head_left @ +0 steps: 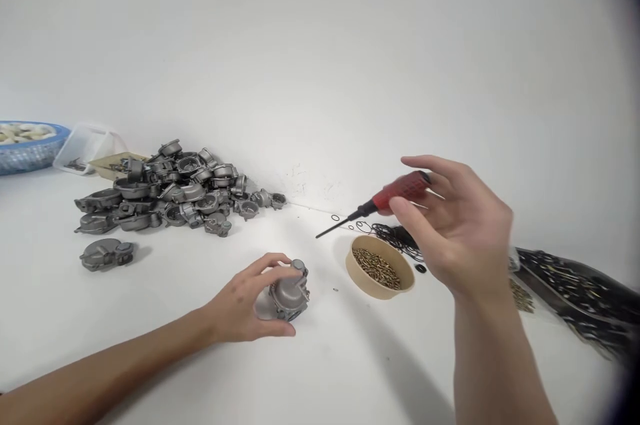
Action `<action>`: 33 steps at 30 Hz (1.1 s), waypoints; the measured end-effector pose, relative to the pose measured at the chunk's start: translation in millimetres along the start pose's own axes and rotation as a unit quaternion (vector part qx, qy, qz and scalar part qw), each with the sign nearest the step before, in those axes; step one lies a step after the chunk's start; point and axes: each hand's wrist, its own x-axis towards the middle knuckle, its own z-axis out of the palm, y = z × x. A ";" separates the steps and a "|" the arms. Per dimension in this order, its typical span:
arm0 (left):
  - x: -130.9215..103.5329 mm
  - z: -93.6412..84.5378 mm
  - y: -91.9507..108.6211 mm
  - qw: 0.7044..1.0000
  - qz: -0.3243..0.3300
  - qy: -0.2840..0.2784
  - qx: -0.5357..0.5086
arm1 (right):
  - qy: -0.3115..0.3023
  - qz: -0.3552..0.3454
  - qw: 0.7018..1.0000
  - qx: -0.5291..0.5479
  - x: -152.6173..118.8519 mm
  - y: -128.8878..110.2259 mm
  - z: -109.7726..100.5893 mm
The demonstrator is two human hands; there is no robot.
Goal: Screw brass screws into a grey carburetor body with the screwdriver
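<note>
My left hand (255,301) is curled round a grey metal housing (291,293) that rests on the white table, its thumb and fingers on either side. Raised at the right, my right hand (450,218) holds a screwdriver (400,191) by its red handle, between thumb and fingers. The dark shaft points down and left, with its tip in the air above the table. Below the screwdriver stands a tan bowl (356,276) holding many small brass-coloured screws (377,267).
A heap of grey metal housings (190,193) lies at the back left, with one single housing (106,254) in front. Behind are a blue-rimmed basket (30,157) and a clear bin (85,145). Black rings (364,227) and a black tray of parts (565,285) lie right.
</note>
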 end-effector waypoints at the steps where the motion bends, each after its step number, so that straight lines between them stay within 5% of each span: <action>1: -0.3 3.7 -0.6 1.000 0.003 -0.003 0.002 | -0.010 -0.009 1.000 0.017 -2.1 0.1 0.1; 13: 0.8 11.4 -9.2 0.999 0.025 -0.006 -0.035 | -0.166 -0.042 0.984 0.043 -11.0 7.1 6.7; 33: 2.6 9.2 -15.2 0.997 0.049 -0.008 -0.063 | -0.239 -0.028 0.970 0.047 -14.9 3.6 28.9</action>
